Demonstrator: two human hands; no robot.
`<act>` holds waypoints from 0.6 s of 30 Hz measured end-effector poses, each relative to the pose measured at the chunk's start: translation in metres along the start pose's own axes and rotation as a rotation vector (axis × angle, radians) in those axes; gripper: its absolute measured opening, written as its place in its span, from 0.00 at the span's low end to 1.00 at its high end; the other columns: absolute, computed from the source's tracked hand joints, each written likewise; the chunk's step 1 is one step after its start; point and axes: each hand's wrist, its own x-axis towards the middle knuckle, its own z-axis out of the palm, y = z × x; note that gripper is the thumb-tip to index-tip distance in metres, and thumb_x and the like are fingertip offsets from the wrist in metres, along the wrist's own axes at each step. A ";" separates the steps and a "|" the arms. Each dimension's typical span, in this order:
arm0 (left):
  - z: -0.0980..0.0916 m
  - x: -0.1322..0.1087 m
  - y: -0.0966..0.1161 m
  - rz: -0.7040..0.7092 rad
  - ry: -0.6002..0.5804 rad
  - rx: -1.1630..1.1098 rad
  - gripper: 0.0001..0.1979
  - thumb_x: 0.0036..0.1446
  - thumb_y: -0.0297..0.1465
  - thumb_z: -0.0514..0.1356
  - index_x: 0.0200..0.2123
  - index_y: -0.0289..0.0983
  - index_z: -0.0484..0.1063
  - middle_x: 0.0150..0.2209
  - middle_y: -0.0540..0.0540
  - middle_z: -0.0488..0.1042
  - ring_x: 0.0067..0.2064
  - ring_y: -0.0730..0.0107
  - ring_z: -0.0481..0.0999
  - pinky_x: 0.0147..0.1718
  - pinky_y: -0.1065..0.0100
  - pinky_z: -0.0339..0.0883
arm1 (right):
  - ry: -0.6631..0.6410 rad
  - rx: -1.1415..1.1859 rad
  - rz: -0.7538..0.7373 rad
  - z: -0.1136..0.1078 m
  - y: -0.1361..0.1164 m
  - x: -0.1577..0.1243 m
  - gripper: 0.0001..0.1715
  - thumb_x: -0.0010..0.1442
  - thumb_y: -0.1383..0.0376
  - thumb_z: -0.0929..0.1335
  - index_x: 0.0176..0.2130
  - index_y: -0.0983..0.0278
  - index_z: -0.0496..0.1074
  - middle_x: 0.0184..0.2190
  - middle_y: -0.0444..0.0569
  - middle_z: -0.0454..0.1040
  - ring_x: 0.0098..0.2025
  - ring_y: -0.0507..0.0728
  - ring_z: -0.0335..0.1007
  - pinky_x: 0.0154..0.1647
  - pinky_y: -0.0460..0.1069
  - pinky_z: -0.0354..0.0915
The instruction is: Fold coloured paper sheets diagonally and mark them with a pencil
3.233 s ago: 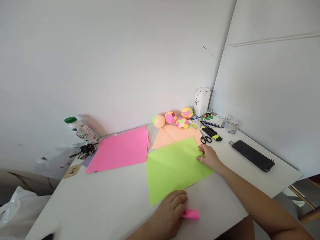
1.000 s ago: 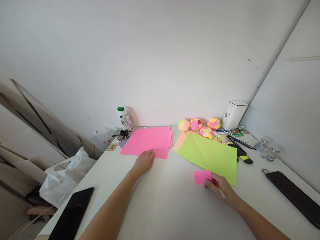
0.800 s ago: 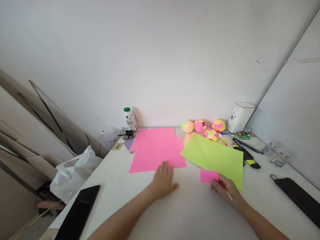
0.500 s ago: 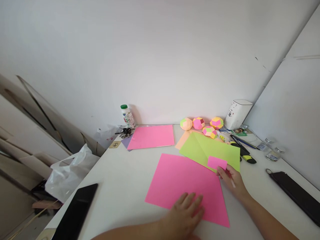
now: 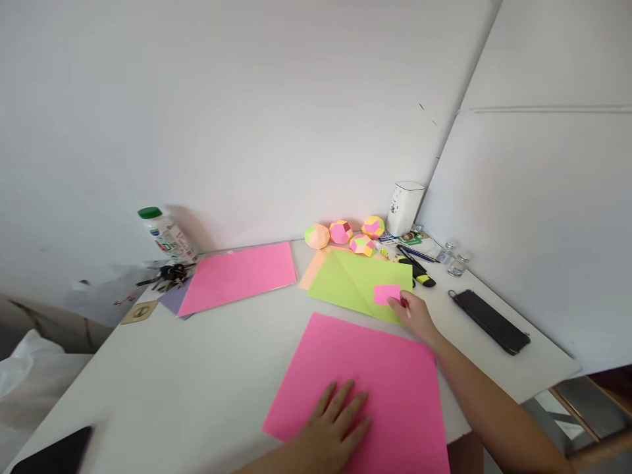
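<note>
Left hand [image 5: 332, 428]: fanned flat on nearer pink sheet [image 5: 375, 368]
Right hand [image 5: 415, 316]: stretched forward, pinching small pink paper [image 5: 386, 294]

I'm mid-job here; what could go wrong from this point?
The large pink paper sheet might crease or slide if the left hand, spread over it, pushes sideways.

The right hand holds both a small pink paper rectangle and a slim red-and-white stick; either could slip.

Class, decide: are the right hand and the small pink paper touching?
Touching. The head view shows the right hand gripping the small pink paper, thumb overlapping its lower right corner.
</note>
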 end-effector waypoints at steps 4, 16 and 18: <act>-0.014 0.004 0.003 0.062 0.027 0.062 0.23 0.60 0.32 0.57 0.58 0.34 0.62 0.62 0.35 0.61 0.61 0.44 0.60 0.55 0.48 0.56 | 0.028 -0.078 0.059 0.000 0.008 0.002 0.17 0.54 0.50 0.65 0.28 0.61 0.67 0.19 0.42 0.66 0.23 0.54 0.62 0.24 0.47 0.54; -0.044 0.016 0.008 -0.021 -0.147 -0.012 0.16 0.62 0.40 0.56 0.43 0.34 0.73 0.53 0.39 0.71 0.53 0.52 0.68 0.46 0.59 0.63 | 0.026 -0.080 -0.138 0.005 0.003 -0.006 0.15 0.59 0.55 0.61 0.37 0.62 0.70 0.20 0.42 0.65 0.24 0.54 0.62 0.27 0.48 0.57; -0.049 0.012 0.006 -0.097 -0.245 -0.019 0.15 0.61 0.35 0.55 0.47 0.33 0.72 0.54 0.37 0.70 0.55 0.51 0.67 0.46 0.58 0.63 | -0.009 -0.042 -0.217 0.005 -0.001 -0.009 0.14 0.60 0.56 0.61 0.36 0.62 0.69 0.20 0.43 0.64 0.24 0.53 0.60 0.27 0.48 0.58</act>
